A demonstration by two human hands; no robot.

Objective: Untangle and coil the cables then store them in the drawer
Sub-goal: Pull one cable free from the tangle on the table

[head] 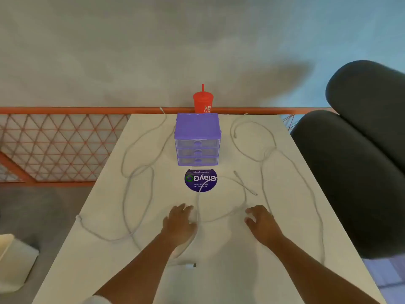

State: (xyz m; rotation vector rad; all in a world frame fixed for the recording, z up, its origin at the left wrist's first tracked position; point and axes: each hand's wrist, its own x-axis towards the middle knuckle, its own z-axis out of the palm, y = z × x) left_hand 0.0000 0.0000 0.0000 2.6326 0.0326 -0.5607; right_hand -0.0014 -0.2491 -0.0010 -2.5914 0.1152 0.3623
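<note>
Several white cables lie looped over a white table [219, 270]. One long cable [131, 172] loops on the left, another cable [266, 154] loops on the right, and a shorter middle cable [221, 217] runs between my hands. My left hand [178, 222] lies palm down on the table with fingers spread, beside the middle cable. My right hand [260, 222] rests with loosely curled fingers at that cable's right end; no grip shows. A purple drawer unit [197, 139] with three clear drawers, all closed, stands at the far middle.
A red cup with a straw [202, 102] stands behind the drawer unit. A round purple sticker [200, 180] lies in front of it. A dark chair [355, 172] stands right of the table. An orange mesh railing [61, 148] runs along the far left.
</note>
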